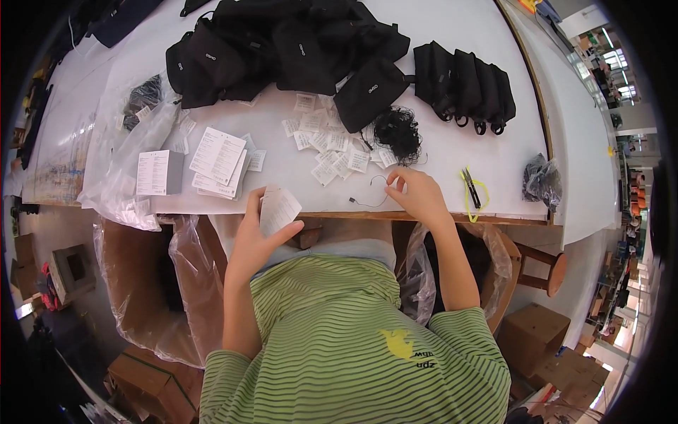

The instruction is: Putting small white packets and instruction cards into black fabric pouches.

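Observation:
My left hand (248,240) holds a white printed card (280,210) upright between thumb and fingers, just over the table's near edge. To the right, my right hand (418,198) has thumb and forefinger pinched on a thin black tag string (353,200), which trails leftward over the white tabletop and ends in a small black tip. Beyond that hand lies a tangled bunch of black strings (397,134). Small white printed labels (328,141) are scattered left of the tangle. Loose white cards (217,159) and a neat card stack (157,173) sit near my left hand.
Black fabric pouches (296,53) are heaped at the back, with several more in a row (462,83) at right. Yellow-handled thread snips (472,189) lie near the front edge. Clear plastic bags (131,152) cover the left side. Plastic-lined cartons (152,283) stand below the table.

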`<state>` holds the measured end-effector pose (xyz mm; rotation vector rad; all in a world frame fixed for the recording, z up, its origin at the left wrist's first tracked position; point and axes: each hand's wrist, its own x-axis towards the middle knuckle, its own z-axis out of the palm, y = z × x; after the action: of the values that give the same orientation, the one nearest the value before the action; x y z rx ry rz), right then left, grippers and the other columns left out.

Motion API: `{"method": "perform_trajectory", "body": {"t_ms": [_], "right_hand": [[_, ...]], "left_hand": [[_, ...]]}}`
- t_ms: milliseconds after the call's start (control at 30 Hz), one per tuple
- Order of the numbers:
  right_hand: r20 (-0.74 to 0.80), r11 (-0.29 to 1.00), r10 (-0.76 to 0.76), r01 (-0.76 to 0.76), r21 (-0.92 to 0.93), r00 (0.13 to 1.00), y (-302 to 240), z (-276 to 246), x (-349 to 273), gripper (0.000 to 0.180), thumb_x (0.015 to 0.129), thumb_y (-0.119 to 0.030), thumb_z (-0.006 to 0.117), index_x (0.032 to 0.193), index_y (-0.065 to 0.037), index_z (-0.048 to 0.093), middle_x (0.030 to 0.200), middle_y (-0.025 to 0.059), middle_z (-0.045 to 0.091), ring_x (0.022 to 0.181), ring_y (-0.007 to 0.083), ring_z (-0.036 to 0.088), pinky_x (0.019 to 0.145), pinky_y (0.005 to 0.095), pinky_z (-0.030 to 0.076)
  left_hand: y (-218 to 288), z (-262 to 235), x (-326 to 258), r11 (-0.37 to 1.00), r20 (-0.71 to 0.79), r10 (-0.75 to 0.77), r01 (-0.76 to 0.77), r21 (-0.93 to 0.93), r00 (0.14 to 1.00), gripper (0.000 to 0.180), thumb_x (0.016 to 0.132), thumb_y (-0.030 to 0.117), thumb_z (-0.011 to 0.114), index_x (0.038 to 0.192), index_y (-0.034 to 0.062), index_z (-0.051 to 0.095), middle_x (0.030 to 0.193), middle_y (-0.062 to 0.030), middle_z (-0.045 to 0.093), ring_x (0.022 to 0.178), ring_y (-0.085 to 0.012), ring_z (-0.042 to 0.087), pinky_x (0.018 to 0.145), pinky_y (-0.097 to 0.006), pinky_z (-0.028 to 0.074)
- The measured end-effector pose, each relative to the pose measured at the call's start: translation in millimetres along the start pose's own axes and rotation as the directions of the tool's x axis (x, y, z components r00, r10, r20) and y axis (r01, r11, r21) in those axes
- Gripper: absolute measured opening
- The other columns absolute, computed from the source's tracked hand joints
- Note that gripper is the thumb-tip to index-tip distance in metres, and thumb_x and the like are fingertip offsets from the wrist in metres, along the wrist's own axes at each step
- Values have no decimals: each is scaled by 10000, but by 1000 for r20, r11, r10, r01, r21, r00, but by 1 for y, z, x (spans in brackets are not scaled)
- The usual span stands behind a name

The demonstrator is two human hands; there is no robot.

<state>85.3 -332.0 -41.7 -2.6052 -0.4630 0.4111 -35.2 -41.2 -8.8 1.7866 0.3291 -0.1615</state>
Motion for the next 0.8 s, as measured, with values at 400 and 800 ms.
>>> {"method": "perform_trajectory", "body": {"t_ms": [400,800], "right_hand": [[-57,955,-235,220,-198,970,-14,18,22,173,745,-92,668,872,-73,552,847,99,574,750,304,626,644,417,494],[-8,885,-153,140,445,988,-64,4,5,81,867,-60,618,859,-57,538,769,50,583,667,152,584,599,290,458]], "left_hand": [[10,19,1,997,17,17,-19,76,1000,775,705,324,813,1296,62,386,1112,-186,589,1022,-271,585,886,-346,454],[22,53,2,981,-123,192,-193,1,974,635,733,218,787,1257,89,453,1059,-134,611,969,-249,611,842,-347,482]]}}
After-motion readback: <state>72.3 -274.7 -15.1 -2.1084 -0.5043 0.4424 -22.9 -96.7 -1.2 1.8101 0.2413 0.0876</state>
